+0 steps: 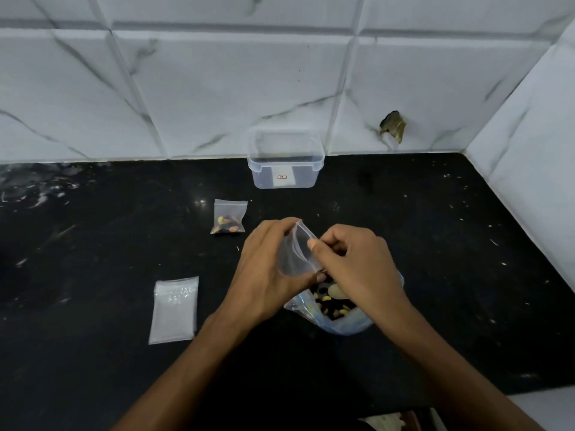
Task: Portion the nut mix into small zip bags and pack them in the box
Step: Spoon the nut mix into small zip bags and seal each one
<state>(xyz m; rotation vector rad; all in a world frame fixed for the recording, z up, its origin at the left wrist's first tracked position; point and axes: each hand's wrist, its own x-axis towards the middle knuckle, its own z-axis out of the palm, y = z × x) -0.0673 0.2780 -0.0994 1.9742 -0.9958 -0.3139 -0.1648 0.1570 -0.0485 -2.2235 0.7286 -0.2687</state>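
My left hand (267, 269) holds a small clear zip bag (295, 253) upright above the counter, its mouth pulled apart. My right hand (351, 262) pinches the bag's right lip with thumb and fingers; whether it holds nuts I cannot tell. Below both hands lies the large bag of nut mix (336, 309), mouth wide, showing cashews and dark pieces. A filled small zip bag (228, 216) lies further back to the left. A stack of unused small bags (174, 309) lies at the left. The clear plastic box (285, 160) stands lidless against the wall.
The black stone counter (451, 275) is bounded by a marble-tiled wall behind and on the right. A broken hole in a tile (393, 125) shows at the back right. The counter's front edge (529, 390) runs at lower right.
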